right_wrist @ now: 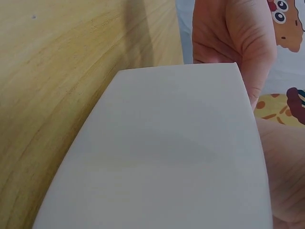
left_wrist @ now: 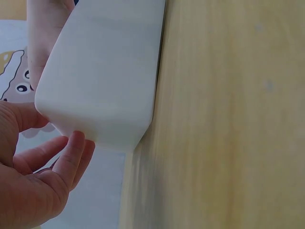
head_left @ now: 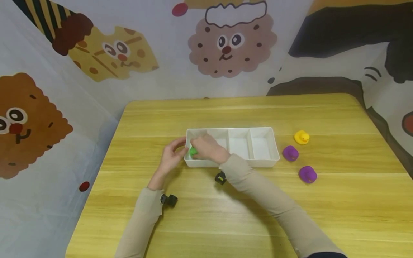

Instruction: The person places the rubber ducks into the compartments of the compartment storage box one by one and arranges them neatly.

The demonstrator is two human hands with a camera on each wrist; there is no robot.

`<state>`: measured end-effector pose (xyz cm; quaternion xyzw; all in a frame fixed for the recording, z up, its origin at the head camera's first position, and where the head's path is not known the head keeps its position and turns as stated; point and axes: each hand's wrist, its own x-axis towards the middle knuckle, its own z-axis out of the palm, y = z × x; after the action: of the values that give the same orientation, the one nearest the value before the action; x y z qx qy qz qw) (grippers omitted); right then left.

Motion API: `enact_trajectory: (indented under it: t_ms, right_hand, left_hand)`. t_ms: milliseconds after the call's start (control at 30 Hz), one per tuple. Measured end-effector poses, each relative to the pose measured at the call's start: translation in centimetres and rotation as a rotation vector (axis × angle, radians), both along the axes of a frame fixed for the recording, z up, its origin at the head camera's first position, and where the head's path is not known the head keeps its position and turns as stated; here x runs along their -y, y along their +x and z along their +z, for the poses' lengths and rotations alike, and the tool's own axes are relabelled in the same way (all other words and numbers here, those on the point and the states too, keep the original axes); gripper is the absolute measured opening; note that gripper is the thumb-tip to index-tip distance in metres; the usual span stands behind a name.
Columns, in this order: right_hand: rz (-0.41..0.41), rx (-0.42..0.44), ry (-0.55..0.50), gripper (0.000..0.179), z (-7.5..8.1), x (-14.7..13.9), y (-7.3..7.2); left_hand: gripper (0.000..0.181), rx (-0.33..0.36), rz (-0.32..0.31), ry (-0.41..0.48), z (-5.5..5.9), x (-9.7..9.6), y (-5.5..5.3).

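Note:
A white four-part tray (head_left: 240, 163) stands on the table, its length running left to right. My left hand (head_left: 171, 156) holds its left end, the thumb at the rim and the fingertips (left_wrist: 76, 138) against the outside of the end wall. Reaching into the leftmost compartment, my right hand (head_left: 208, 147) has curled fingers around a small green toy duck (head_left: 193, 151). Most of that duck is hidden by the hand. In the right wrist view the tray's long side (right_wrist: 162, 143) covers the right hand's fingers and the duck.
Right of the tray sit a yellow rubber duck (head_left: 302, 137), a purple duck (head_left: 290, 153) close to the tray's end, and another purple duck (head_left: 308, 174) nearer the front. The wooden table (head_left: 200, 222) backs onto a printed cloth (head_left: 171, 86).

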<state>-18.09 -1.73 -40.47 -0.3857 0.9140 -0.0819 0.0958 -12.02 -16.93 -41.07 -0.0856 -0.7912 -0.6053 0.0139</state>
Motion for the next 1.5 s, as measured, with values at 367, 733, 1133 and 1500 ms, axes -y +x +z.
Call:
enact_trajectory:
  t_ms: [367,733,1133,1500]
  right_hand:
    - [-0.01,0.126,-0.148,0.033,0.4,-0.6,0.0]
    - [-0.094,0.189,-0.348,0.044,1.4,-2.5,-0.4]
    - [-0.159,0.098,-0.488,0.04,3.2,-5.5,-0.8]
    - [-0.238,0.061,-0.553,0.042,4.4,-8.9,-1.1]
  left_hand:
    - [0.038,0.014,0.016,0.005,-2.6,0.8,-1.0]
    - [0.039,0.041,-0.011,0.02,-0.7,0.4,-0.3]
    - [0.04,0.087,-0.01,0.042,0.6,0.0,0.2]
    - [0.039,0.075,0.004,0.023,0.8,-0.1,0.3]
